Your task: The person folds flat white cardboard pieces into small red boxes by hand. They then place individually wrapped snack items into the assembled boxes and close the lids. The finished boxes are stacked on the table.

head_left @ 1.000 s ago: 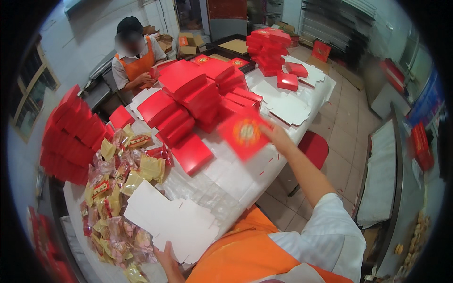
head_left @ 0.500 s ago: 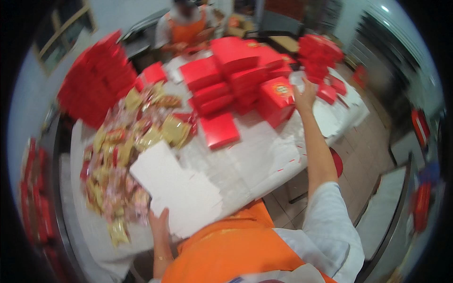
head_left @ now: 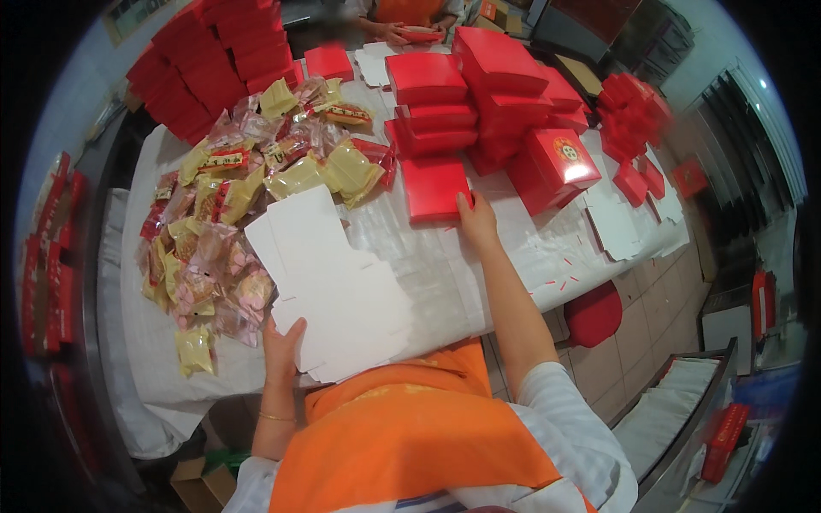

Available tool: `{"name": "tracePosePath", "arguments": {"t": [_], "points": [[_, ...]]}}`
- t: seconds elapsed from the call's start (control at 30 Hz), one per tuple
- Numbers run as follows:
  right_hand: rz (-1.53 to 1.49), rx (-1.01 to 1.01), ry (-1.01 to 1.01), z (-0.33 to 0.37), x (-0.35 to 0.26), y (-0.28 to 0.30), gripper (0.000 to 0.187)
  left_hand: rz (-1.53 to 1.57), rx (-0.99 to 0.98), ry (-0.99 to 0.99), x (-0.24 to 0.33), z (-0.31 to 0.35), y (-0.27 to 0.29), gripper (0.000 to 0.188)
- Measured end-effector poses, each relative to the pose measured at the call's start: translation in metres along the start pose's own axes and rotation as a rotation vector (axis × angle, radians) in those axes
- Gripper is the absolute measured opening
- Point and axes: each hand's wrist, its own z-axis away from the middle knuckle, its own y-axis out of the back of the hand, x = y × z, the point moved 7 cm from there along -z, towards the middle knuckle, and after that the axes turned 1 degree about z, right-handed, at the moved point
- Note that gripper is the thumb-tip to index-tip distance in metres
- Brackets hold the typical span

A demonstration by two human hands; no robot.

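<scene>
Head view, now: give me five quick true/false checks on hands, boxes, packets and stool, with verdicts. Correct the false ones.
1. The left hand is at the edge of the flat white cardboard. True.
2. The right hand is at the wrapped packets. False: it is at the right edge of a plain red box.
3. The wrapped packets lie to the left of the plain red box. True.
4. The stool seat is white. False: it is red.
5. A red box with a round emblem stands to the right of the plain red box. True.
</scene>
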Motion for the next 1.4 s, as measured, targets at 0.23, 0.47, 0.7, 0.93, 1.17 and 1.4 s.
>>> {"name": "tracePosePath", "arguments": {"t": [0.23,0.47,0.7,0.93,1.17,1.4], "points": [[-0.218,-0.18,-0.229,-0.037,0.011,-0.048,0.04,0.015,-0.004,-0.009,-0.004,-0.002,0.001,0.043],[-0.566,-0.361,-0.411,-0.023,-0.005,-0.069,0.035,0.038,0.006,-0.025,-0.006,0.002,0.007,0.046],[-0.815,-0.269,-0.157,-0.008,-0.021,-0.107,0.074,-0.058,0.039,0.011,0.005,0.001,-0.002,0.05],[-0.544,-0.195,0.004,0.006,-0.062,0.014,0.076,-0.102,0.017,-0.029,-0.008,-0.007,0.01,0.053],[-0.307,0.116,0.101,-0.069,-0.074,0.216,0.06,-0.105,0.062,-0.002,0.002,0.0,0.004,0.055],[0.773,0.543,0.296,-0.128,-0.045,0.26,0.038,-0.089,0.082,0.037,-0.005,0.0,0.006,0.047]]}}
